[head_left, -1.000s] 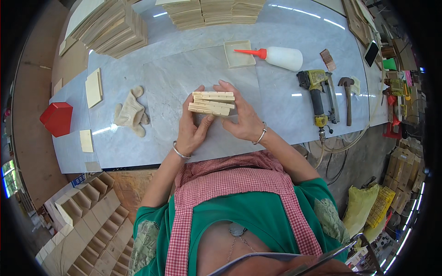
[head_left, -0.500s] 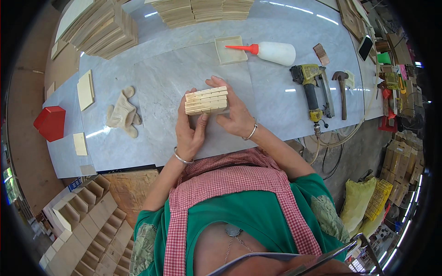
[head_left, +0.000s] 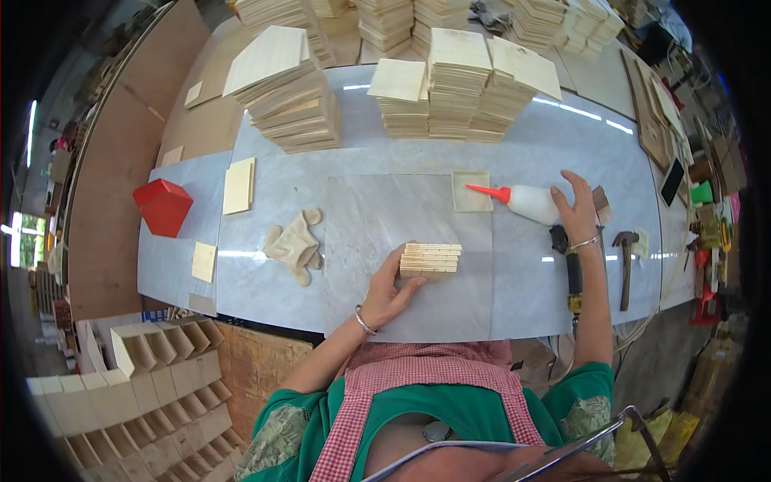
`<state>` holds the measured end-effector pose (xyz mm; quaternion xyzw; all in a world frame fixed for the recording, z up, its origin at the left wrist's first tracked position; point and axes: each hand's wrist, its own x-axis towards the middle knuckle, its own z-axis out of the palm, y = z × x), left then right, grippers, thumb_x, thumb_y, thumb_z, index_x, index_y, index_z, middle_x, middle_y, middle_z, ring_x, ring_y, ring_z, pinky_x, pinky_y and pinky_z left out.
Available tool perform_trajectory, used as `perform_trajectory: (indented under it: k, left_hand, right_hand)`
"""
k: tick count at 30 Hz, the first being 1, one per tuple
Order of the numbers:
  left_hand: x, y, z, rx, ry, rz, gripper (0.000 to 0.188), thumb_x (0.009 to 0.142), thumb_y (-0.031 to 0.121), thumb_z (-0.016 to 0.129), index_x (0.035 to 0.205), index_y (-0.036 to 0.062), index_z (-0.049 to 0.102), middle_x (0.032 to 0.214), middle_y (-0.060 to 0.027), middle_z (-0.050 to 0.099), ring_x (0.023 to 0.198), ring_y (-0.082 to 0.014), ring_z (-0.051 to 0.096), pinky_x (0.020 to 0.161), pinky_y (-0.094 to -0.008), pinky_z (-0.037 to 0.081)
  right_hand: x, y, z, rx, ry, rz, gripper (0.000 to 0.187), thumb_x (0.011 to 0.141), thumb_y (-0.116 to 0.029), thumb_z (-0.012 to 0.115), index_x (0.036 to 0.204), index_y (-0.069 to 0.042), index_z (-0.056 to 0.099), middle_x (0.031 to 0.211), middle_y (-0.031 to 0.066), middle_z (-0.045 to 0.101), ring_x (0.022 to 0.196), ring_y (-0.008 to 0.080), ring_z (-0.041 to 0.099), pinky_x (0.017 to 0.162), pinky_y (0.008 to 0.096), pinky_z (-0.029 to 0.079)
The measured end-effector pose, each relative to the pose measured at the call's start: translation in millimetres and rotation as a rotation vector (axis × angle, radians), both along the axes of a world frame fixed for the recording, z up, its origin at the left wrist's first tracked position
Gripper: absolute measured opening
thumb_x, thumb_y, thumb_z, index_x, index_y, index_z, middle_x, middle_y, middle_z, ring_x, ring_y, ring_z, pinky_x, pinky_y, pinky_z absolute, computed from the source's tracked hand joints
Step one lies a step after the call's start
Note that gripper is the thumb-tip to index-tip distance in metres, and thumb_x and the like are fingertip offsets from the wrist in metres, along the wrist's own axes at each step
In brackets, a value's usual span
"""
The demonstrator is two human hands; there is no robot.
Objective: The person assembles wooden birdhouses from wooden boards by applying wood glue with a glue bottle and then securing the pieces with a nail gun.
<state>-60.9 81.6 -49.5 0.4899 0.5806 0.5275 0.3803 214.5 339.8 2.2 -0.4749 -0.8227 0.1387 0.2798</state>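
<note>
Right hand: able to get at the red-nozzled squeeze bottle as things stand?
Likely yes: the right hand, open and apparently empty, is at the base end of the squeeze bottle, nothing visible between. The left hand, holding thin wooden pieces, is clear of it.

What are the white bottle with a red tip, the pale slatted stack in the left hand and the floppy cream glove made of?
White bottle with a red tip: probably plastic, smooth and milky. Pale slatted stack in the left hand: likely unpainted wood, showing thin straw-coloured layers. Floppy cream glove: seems matte cloth, lying in soft folds; fibre unclear.
</note>
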Motion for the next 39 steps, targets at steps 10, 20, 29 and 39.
perform_trajectory:
  k: [10, 20, 29, 39]
  left_hand:
    - [-3.4, 19.3, -0.6, 0.152, 0.078, -0.031, 0.059, 0.083, 0.017, 0.065, 0.133, -0.0003, 0.037, 0.125, -0.0173, 0.051, 0.113, -0.0251, 0.053, 0.095, -0.0356, 0.043]
    - [-10.3, 7.4, 2.1, -0.020, -0.017, -0.004, 0.056, 0.083, 0.013, 0.065, 0.131, -0.0004, 0.039, 0.119, -0.0167, 0.056, 0.110, -0.0244, 0.056, 0.091, -0.0334, 0.045]
    - [-2.8, 14.2, -6.2, 0.049, 0.010, -0.013, 0.056, 0.083, 0.012, 0.065, 0.131, 0.0007, 0.040, 0.119, -0.0162, 0.056, 0.109, -0.0245, 0.057, 0.090, -0.0335, 0.046]
    - [-5.1, 11.3, -9.5, 0.060, 0.006, 0.003, 0.056, 0.081, 0.010, 0.067, 0.130, 0.0020, 0.041, 0.116, -0.0170, 0.057, 0.106, -0.0256, 0.059, 0.087, -0.0331, 0.048]
  right_hand:
    - [31.7, 23.3, -1.8, -0.514, -0.273, 0.291, 0.072, 0.061, -0.031, 0.078, 0.118, 0.002, 0.049, 0.107, 0.0156, 0.059, 0.101, 0.0283, 0.057, 0.091, 0.0372, 0.043]
    - [9.8, -25.4, 82.7, -0.395, 0.652, 0.113, 0.054, 0.072, -0.011, 0.075, 0.119, -0.002, 0.051, 0.106, 0.0062, 0.056, 0.096, 0.0150, 0.056, 0.084, 0.0267, 0.046]
    - [-33.1, -68.4, 87.7, -0.645, 0.951, 0.048, 0.047, 0.083, -0.028, 0.066, 0.113, 0.004, 0.051, 0.102, 0.0107, 0.060, 0.089, 0.0201, 0.061, 0.077, 0.0336, 0.052]
    - [-78.7, -78.0, 81.1, -0.740, 0.929, 0.068, 0.049, 0.079, -0.028, 0.072, 0.112, 0.002, 0.051, 0.098, 0.0091, 0.059, 0.085, 0.0169, 0.061, 0.069, 0.0280, 0.053]
